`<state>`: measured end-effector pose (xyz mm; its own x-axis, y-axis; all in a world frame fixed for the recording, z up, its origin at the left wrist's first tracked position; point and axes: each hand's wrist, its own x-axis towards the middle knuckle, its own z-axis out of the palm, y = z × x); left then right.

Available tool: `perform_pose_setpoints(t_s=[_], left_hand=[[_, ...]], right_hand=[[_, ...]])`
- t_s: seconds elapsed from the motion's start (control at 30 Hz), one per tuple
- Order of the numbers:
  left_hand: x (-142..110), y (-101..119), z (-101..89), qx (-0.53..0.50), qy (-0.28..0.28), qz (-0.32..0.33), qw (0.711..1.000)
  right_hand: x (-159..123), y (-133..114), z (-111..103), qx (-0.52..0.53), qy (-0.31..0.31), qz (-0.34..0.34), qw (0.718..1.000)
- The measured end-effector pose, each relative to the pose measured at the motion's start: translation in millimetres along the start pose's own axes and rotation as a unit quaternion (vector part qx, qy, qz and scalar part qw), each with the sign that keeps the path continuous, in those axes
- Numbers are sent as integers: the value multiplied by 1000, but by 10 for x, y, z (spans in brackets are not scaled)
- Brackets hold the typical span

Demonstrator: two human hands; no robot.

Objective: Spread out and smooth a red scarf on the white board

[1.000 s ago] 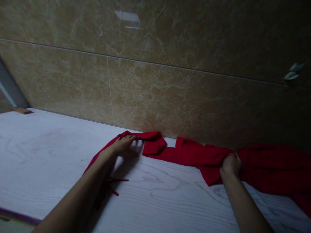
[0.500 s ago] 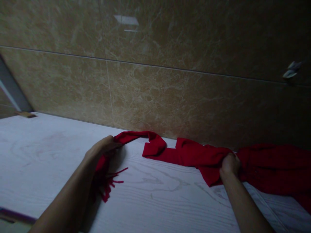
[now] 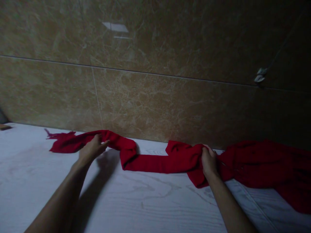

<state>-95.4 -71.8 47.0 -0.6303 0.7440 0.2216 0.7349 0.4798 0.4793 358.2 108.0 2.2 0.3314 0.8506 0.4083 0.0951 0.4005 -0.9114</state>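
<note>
A long red scarf (image 3: 150, 163) with a fringed end lies along the back of a white wood-grain surface, folded over on itself near its middle. My left hand (image 3: 93, 147) is over the scarf's left part, fingers apart, with the thumb side facing right; the fringe lies beyond it to the left. Bunched red fabric is gripped by my right hand (image 3: 209, 160), whose fingers are partly hidden in the folds. Further right spreads a wide heap of red cloth (image 3: 262, 165); whether it is one piece with the scarf I cannot tell.
Behind the white surface (image 3: 145, 204) rises a glossy brown marbled tile wall (image 3: 136, 100). A small pale fitting (image 3: 260, 75) is on the wall at right. A small brown piece (image 3: 5, 127) sits at the far left edge.
The fringed end, which hung below my left hand, now lies out to the left near the wall. My left hand has loosened from the scarf. The view has shifted right.
</note>
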Motion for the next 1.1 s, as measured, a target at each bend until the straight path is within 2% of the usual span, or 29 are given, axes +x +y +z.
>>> perform_pose_setpoints(t_s=[0.07,0.13,0.2,0.27,0.37,0.43,0.5,0.53,0.6,0.67,0.7,0.77,0.83,0.87,0.93,1.03,1.1], left_hand=[[-111,255,63,-1,12,38,999],[-283,562,193,-52,11,128,990],[-488,849,379,-99,-37,237,966],[-673,1061,579,-74,-108,306,943],[-799,1183,770,-2,-171,313,934],[-748,1126,770,32,-185,297,936],[-604,973,668,51,-160,266,949],[-512,871,591,54,-130,236,961],[-328,653,418,40,-50,131,989],[-194,476,262,3,27,46,999],[-161,426,207,-19,66,30,997],[-166,423,160,-68,127,49,988],[-250,540,204,-114,153,119,974],[-310,628,253,-130,146,162,967],[-435,812,377,-143,93,245,954],[-571,988,539,-126,-39,335,933],[-599,996,592,-114,-117,361,918]], right_hand=[[-61,-93,56,-6,-31,-11,999],[-123,-179,95,-10,-65,-23,998],[-185,-250,121,-14,-99,-34,994],[-242,-300,138,-17,-127,-48,991],[-293,-331,149,-22,-146,-68,987],[-302,-328,152,-27,-155,-78,984],[-311,-319,163,-31,-169,-89,981],[-324,-316,176,-32,-180,-96,978],[-384,-318,223,-32,-205,-111,972],[-498,-337,290,-31,-261,-133,956],[-572,-352,325,-36,-306,-146,940],[-732,-388,386,-60,-421,-165,890],[-871,-428,420,-91,-519,-171,832],[-922,-448,426,-101,-549,-169,812],[-979,-481,421,-108,-581,-163,790],[-980,-514,396,-109,-592,-153,783],[-962,-521,387,-110,-593,-151,783]])
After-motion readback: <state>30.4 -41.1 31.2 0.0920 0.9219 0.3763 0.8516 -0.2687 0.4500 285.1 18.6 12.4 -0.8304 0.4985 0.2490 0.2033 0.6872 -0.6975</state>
